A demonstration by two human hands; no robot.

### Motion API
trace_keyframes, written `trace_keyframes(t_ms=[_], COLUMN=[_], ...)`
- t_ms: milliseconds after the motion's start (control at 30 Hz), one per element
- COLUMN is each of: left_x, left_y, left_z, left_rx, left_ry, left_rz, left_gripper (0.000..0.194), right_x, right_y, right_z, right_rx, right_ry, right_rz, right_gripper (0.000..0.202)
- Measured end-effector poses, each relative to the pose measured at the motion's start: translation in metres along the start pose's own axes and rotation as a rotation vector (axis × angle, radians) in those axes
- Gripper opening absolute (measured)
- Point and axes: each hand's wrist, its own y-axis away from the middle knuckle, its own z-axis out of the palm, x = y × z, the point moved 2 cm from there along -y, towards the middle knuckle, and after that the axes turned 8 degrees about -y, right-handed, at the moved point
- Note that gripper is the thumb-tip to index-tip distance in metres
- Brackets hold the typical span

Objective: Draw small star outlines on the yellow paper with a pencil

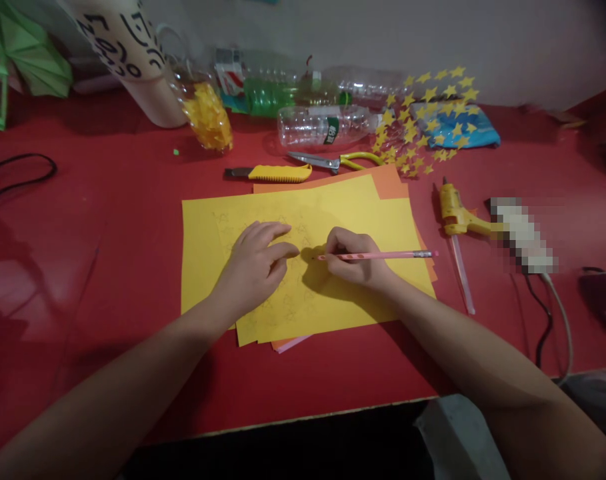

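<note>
My right hand (355,257) grips a pink pencil (393,255) with a silver ferrule. Its tip points left, close to the surface of a yellow paper sheet (343,313); whether it touches I cannot tell. On the left part of the sheet are several faint star outlines (277,310) in pencil. My left hand (257,263) rests over the drawn area, fingers apart and curved toward the pencil tip, holding nothing. More yellow and orange sheets (393,180) lie stacked underneath.
Behind the paper lie a yellow box cutter (280,173) and yellow-handled scissors (333,162). Plastic bottles (327,127), a bottle with yellow pieces (207,120), a tall cup (137,67) and yellow stars (433,123) line the back. At right are a glue gun (453,210) and a power strip (525,237).
</note>
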Motion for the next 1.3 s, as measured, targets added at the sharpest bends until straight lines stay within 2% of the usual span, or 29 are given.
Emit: trace_keyframes(t_ms=[733,1000,1300], left_x=[0.0004,0.0006,0.0007], left_y=[-0.0003,0.0007,-0.0001], left_z=[0.0005,0.0002,-0.0003], left_rx=[-0.007,-0.011,-0.003], left_ry=[-0.004,-0.002,-0.005], left_rz=[-0.007,-0.016,0.002], left_gripper=[0.029,0.029,0.028], right_x=[-0.0072,-0.0044,-0.0026], right_y=[0.0018,0.0026,0.0023], right_z=[0.0020,0.0024,0.0020], right_rx=[-0.050,-0.014,0.039], right_ry=[-0.026,-0.002,0.051], right_rz=[0.014,0.020,0.129], right_gripper=[0.014,0.013,0.014])
